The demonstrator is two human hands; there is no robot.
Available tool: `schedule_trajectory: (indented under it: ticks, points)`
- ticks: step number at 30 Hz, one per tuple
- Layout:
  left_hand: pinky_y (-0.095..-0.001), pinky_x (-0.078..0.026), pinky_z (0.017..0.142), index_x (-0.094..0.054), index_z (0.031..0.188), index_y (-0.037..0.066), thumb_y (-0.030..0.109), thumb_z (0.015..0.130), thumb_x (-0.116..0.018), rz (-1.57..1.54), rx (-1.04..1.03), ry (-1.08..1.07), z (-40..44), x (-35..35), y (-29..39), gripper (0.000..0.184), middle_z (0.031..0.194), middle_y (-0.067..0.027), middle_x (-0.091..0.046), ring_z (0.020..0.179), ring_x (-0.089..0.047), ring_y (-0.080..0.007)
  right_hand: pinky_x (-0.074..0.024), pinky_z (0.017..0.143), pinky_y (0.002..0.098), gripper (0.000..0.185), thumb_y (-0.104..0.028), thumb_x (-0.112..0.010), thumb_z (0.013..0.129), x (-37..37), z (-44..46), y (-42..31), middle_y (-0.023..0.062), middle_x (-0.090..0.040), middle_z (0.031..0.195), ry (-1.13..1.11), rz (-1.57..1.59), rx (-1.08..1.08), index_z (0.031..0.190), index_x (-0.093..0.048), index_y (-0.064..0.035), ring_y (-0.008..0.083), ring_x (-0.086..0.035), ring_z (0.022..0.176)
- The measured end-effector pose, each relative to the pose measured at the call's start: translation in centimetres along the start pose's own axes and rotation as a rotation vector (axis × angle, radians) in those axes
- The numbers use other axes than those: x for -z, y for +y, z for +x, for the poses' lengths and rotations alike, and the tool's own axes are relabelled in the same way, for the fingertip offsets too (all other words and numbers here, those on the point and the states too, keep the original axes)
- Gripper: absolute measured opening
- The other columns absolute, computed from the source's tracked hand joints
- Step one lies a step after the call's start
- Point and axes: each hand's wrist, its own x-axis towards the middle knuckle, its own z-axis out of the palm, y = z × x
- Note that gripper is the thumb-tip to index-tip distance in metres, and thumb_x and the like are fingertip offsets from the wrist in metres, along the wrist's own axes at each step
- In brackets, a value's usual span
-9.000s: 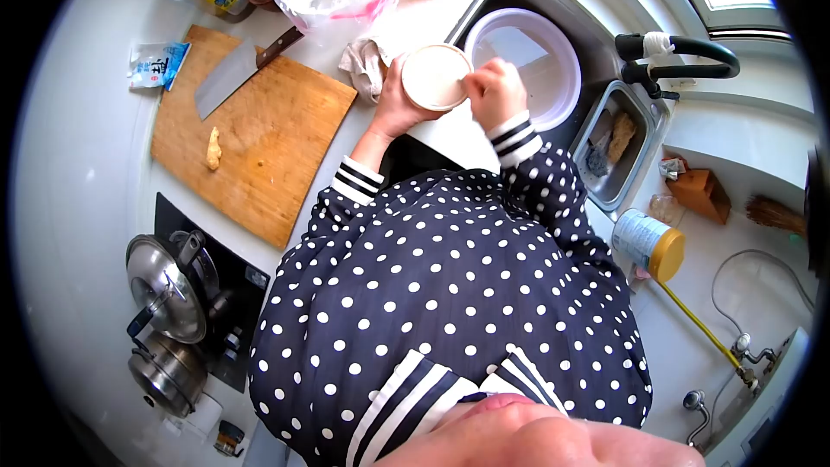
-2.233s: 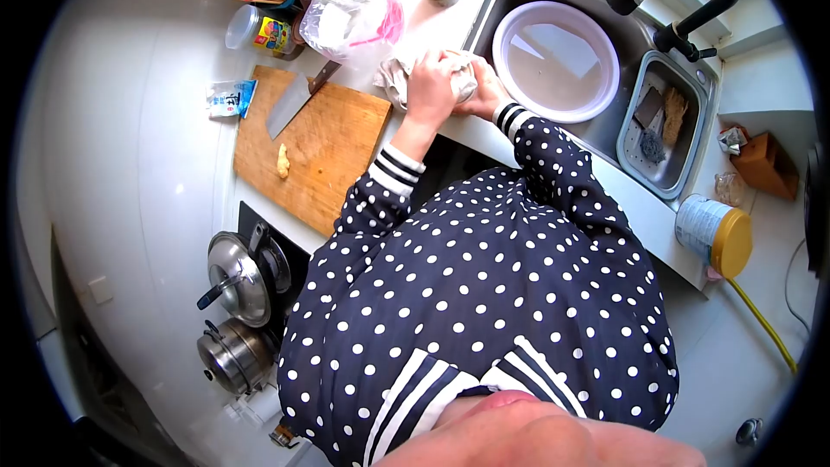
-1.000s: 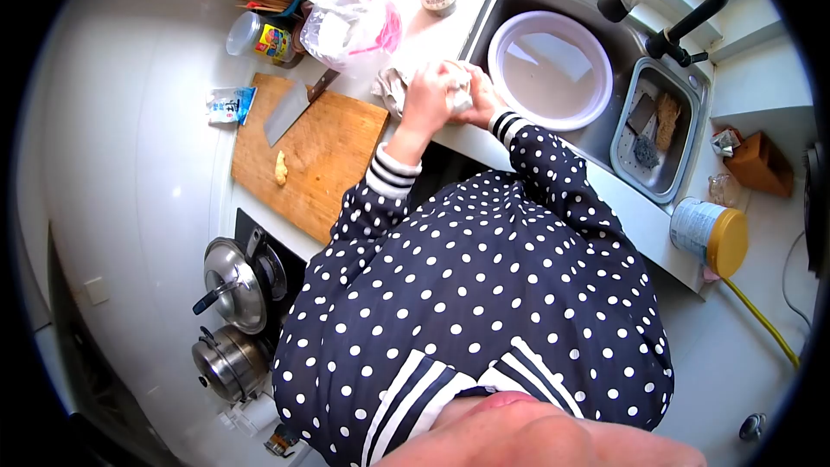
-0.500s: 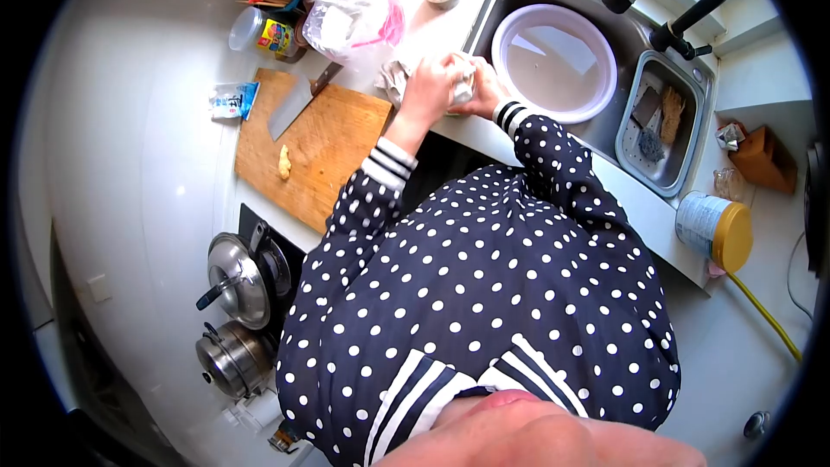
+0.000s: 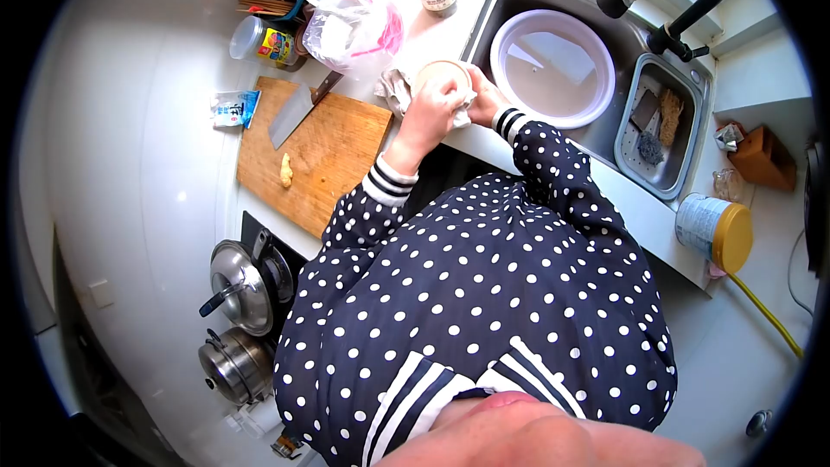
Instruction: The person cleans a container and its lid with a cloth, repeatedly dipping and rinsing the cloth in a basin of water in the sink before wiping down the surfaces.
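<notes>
While the left hand [image 5: 430, 112], fingers bent, bunches a crumpled cloth [image 5: 394, 90] against the round pale bowl [image 5: 439, 71], the right hand [image 5: 487, 99] clasps its side between cutting board [image 5: 322, 169] and basin [image 5: 500, 65]; the blue-white packet's [image 5: 232, 110] characters are too small to read

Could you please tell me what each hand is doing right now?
Left hand: closed, holding the cloth.
Right hand: closed, holding the round container.

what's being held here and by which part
A pale, round container, by its right side, in the right hand. The left hand, over its near edge, grips a crumpled off-white cloth; which part is hidden.
</notes>
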Motion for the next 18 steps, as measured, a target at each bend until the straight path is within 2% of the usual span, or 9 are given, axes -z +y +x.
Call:
schedule_trajectory:
  ticks: [3, 5, 6, 8, 11, 18]
  points:
    - [-0.0389, -0.045, 0.077, -0.066, 0.092, 0.009, 0.004, 0.069, -0.064, -0.009, 0.015, -0.007, -0.5, 0.3, 0.3, 0.024, 0.086, -0.0088, -0.055, 0.085, -0.056, -0.0291, -0.0428, 0.095, 0.0385, 0.090, -0.025, -0.083, 0.057, 0.2, 0.1, 0.5, 0.0198, -0.046, 0.122, 0.034, -0.104, 0.098, 0.130, -0.033, -0.0103, 0.0375, -0.050, 0.112]
    - [-0.0390, -0.045, 0.077, -0.065, 0.093, 0.009, 0.006, 0.072, -0.062, -0.027, 0.010, 0.007, 0.7, -0.5, -0.4, 0.022, 0.087, -0.0096, -0.055, 0.085, -0.056, -0.0297, -0.0424, 0.095, 0.0387, 0.089, -0.026, -0.083, 0.057, -0.5, 0.0, 1.0, 0.0205, -0.047, 0.119, 0.000, 0.074, -0.008, 0.129, -0.034, -0.0082, 0.0376, -0.050, 0.112]
    - [-0.0390, -0.045, 0.077, -0.065, 0.094, 0.009, 0.006, 0.072, -0.062, -0.006, 0.008, 0.017, 0.7, -0.4, -0.2, 0.022, 0.087, -0.0097, -0.055, 0.084, -0.056, -0.0297, -0.0420, 0.095, 0.0389, 0.089, -0.026, -0.083, 0.057, -0.8, -0.1, 1.1, 0.0207, -0.046, 0.119, -0.004, 0.078, 0.004, 0.129, -0.034, -0.0082, 0.0375, -0.049, 0.113]
    - [-0.0390, -0.046, 0.075, -0.065, 0.094, 0.009, 0.005, 0.072, -0.061, 0.009, -0.006, 0.013, 0.4, -0.1, 0.0, 0.022, 0.086, -0.0097, -0.055, 0.084, -0.056, -0.0296, -0.0411, 0.097, 0.0393, 0.090, -0.027, -0.083, 0.057, -0.7, 0.1, 1.6, 0.0210, -0.045, 0.120, -0.005, 0.077, 0.037, 0.129, -0.034, -0.0080, 0.0373, -0.048, 0.114]
    - [-0.0383, -0.047, 0.073, -0.065, 0.096, 0.009, 0.004, 0.073, -0.061, -0.008, -0.013, -0.050, -1.6, 1.0, -0.4, 0.024, 0.085, -0.0091, -0.054, 0.083, -0.056, -0.0290, -0.0401, 0.098, 0.0387, 0.089, -0.026, -0.083, 0.056, 0.9, -0.3, -1.6, 0.0206, -0.045, 0.120, 0.015, -0.090, 0.071, 0.128, -0.035, -0.0081, 0.0373, -0.047, 0.115]
    - [-0.0374, -0.048, 0.074, -0.065, 0.099, 0.009, 0.004, 0.073, -0.061, -0.051, -0.055, -0.066, -0.7, 1.3, -0.4, 0.027, 0.090, -0.0093, -0.056, 0.085, -0.057, -0.0279, -0.0398, 0.098, 0.0393, 0.089, -0.020, -0.081, 0.055, 0.4, -0.2, -0.4, 0.0207, -0.044, 0.121, 0.003, -0.089, 0.059, 0.129, -0.034, -0.0084, 0.0373, -0.047, 0.114]
